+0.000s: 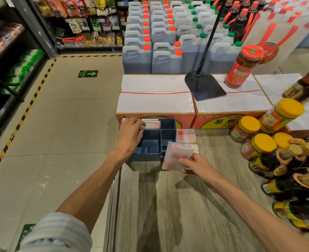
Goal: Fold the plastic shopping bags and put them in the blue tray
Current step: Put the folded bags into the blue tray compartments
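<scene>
Head view looks down on a wood-grain bench in a shop aisle, where a blue tray with several compartments stands near the far left corner, against a red and yellow carton. Its far left compartment holds a row of folded bags, white plastic with red print, standing on edge and packed side by side; the other compartments that can be seen show only bare blue floor. The left hand reaches over the tray's left side, its fingers curled onto the near end of that row, pressing the bags back. The right hand is just in front of the tray's right corner, its grip clamped on one folded bag, thumb on top and fingers beneath, so that the flat packet tilts up toward the tray. A further flat bag lies on the bench touching the tray's right wall. Along the right edge stand jars with yellow lids and dark sauce bottles. One tall red-capped jar stands on a second carton beside a black stand base. Behind the cartons are ranks of large jugs of dark liquid with orange and green caps.
</scene>
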